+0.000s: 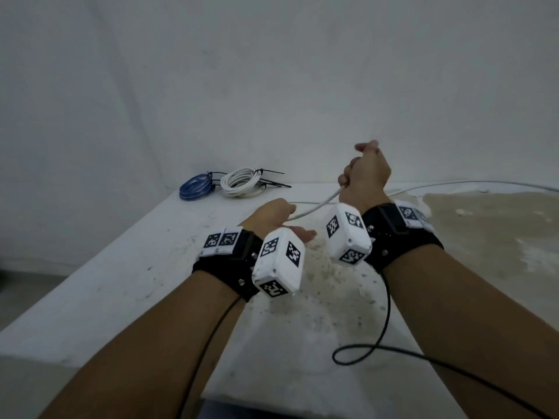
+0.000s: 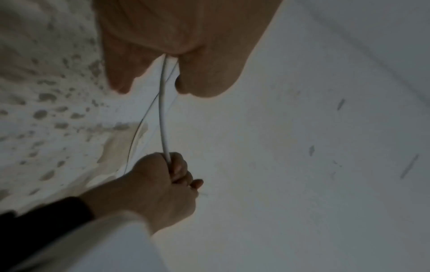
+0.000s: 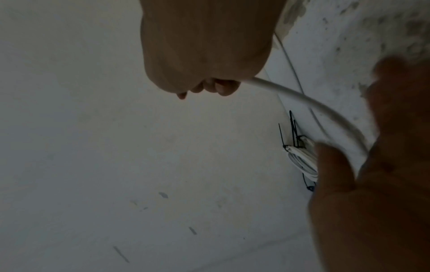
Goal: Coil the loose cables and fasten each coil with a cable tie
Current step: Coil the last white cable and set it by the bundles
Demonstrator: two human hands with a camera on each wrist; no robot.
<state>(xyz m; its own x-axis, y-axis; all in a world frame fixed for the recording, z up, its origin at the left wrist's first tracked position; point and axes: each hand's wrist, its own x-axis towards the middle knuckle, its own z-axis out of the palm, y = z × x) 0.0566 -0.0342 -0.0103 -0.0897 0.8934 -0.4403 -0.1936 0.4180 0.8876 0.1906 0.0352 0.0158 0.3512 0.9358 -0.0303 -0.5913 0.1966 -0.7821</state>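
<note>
A loose white cable point(image 1: 314, 207) point(image 2: 161, 110) point(image 3: 302, 97) sags between my two hands above the table, and its far part trails right along the table's back edge. My right hand point(image 1: 366, 173) point(image 2: 160, 180) point(image 3: 204, 55) is raised in a fist and grips the cable. Lower and nearer, my left hand point(image 1: 278, 214) point(image 2: 174, 36) point(image 3: 384, 165) has loose fingers, with the cable running through the crook between thumb and fingers. A blue coil point(image 1: 195, 186) and a white coil point(image 1: 242, 182) point(image 3: 300, 158) lie at the back left, each bound with black cable ties point(image 1: 272, 172) point(image 3: 293, 127).
The white table point(image 1: 121, 282) has a speckled patch under my hands and a brownish stained area point(image 1: 484, 225) on the right. A black wrist-camera lead point(image 1: 363, 352) loops on the near right. A pale wall stands close behind, and the table's left edge drops to the floor.
</note>
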